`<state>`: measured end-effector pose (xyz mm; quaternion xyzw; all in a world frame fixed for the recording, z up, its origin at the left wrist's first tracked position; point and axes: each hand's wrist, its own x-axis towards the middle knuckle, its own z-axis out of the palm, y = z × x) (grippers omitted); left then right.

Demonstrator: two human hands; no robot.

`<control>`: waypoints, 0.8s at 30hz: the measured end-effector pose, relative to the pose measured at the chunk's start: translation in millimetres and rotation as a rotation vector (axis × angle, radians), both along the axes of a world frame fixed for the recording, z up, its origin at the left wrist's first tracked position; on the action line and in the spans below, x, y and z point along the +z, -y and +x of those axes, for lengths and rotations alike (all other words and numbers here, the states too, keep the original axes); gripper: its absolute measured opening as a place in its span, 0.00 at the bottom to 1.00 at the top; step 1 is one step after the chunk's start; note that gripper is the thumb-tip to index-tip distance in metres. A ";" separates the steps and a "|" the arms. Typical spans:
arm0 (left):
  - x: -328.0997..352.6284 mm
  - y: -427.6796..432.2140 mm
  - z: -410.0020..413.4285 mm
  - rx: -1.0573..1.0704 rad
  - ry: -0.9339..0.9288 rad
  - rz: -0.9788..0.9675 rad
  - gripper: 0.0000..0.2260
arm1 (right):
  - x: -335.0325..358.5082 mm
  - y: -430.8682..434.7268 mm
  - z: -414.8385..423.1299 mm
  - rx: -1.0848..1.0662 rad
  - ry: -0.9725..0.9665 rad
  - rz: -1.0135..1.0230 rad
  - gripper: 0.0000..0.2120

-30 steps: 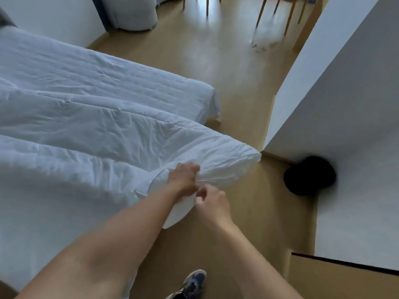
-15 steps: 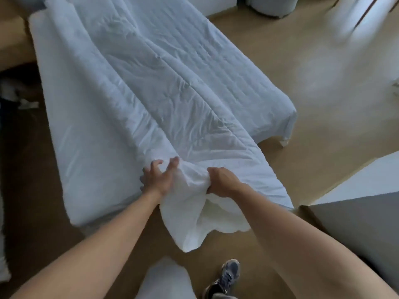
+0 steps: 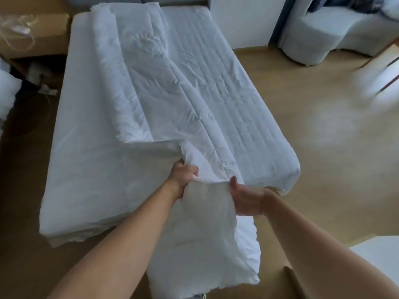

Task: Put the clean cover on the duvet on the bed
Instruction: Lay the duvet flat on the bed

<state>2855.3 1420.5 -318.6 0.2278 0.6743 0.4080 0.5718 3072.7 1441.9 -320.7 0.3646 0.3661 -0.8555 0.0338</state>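
Note:
A white duvet (image 3: 155,83) lies lengthwise along the middle of the bed (image 3: 86,169), folded in long pleats. Its near end (image 3: 203,234) hangs off the foot of the bed toward me, down past my arms. My left hand (image 3: 183,175) grips a bunch of the white fabric at the foot edge. My right hand (image 3: 246,199) holds the same hanging end a little to the right, thumb up over the fabric's top edge. I cannot tell the cover's fabric from the duvet's; both are white.
A quilted white mattress pad (image 3: 237,83) shows on the bed's right side. A cardboard box (image 3: 36,35) stands at the bed's far left. A grey pouf (image 3: 306,39) sits at the far right on the wooden floor (image 3: 323,147). A white ledge (image 3: 375,253) is at my right.
The view has swung left from the bed's corner to its full length. Both hands have pulled the white end farther off the foot of the bed, so more of it hangs down.

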 end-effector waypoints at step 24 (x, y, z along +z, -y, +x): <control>12.4 -321.3 265.8 0.134 -0.096 -0.221 0.51 | -5.3 -288.0 218.2 -0.116 0.803 1.258 0.07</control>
